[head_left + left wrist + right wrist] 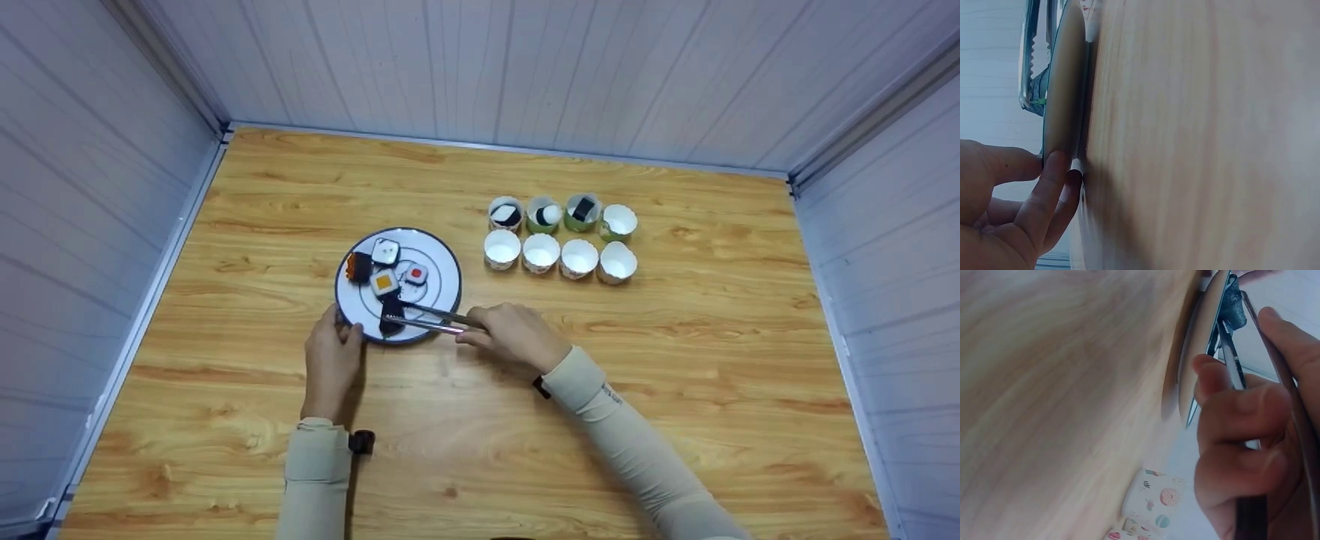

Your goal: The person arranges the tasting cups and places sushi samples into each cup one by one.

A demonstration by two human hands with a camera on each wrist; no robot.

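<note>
Gripping metal tongs (pixel 435 325) right of the plate (pixel 444 276), the right hand (pixel 517 336) holds their tips astride the black piece (pixel 391 309) inside the plate's near rim, where an uneven squeeze could shoot it overboard, while the left hand (pixel 331 364) pinches the plate's near-left edge.

From here I see a yellow-brown wood-grain tabletop (pixel 712 375); pale, lined panel walls (pixel 465 67) stand on three sides, with thin metal edging (pixel 480 147).
</note>
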